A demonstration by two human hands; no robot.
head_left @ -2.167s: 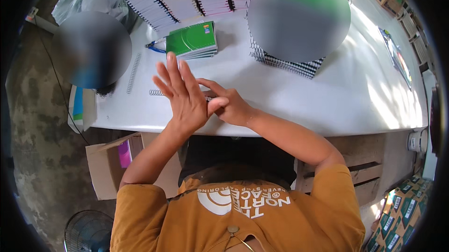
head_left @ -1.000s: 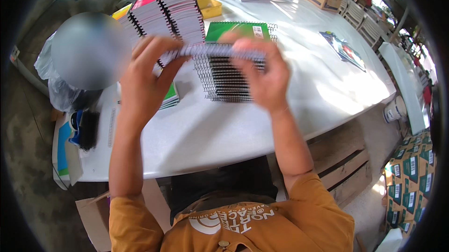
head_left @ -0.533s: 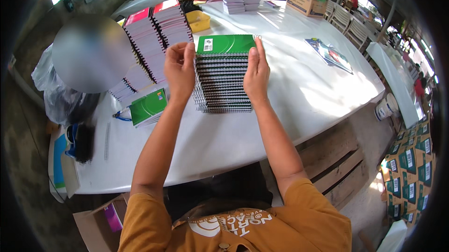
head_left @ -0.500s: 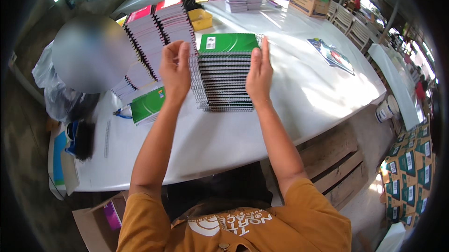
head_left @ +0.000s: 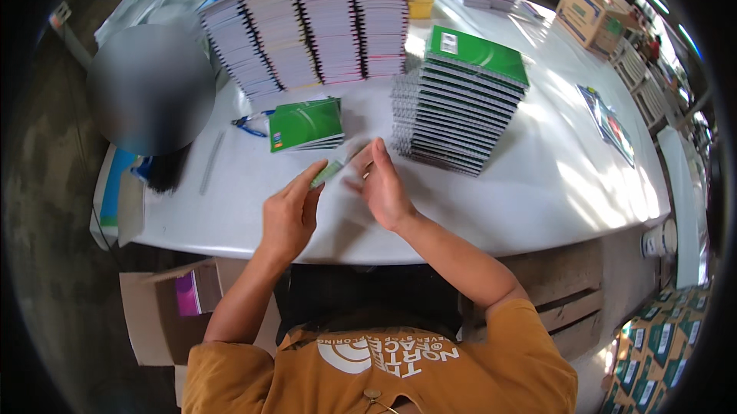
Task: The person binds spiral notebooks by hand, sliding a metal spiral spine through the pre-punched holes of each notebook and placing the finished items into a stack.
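My left hand (head_left: 292,213) pinches a small green notebook (head_left: 328,174), which is tilted nearly edge-on and blurred. Close beside it is my right hand (head_left: 386,190), its fingers apart and partly smeared, with nothing seen in it. To the right of my hands rises a tall stack of spiral-bound notebooks (head_left: 468,110), a green cover on top and wire coils along the sides. A low pile of green notebooks (head_left: 305,124) lies just beyond my left hand. Blue-handled pliers (head_left: 252,124) touch or nearly touch that pile's left side.
Tall rows of bound books (head_left: 326,30) stand at the back left, before a yellow tray (head_left: 418,3). On the white table (head_left: 553,183) lie a dark brush (head_left: 167,172) and a loose wire coil (head_left: 213,162). An open carton (head_left: 157,314) sits below, left. A person sits across.
My hands have left the sides of the tall stack and come nearer to me and together. A green notebook is now in my left hand. The view has shifted.
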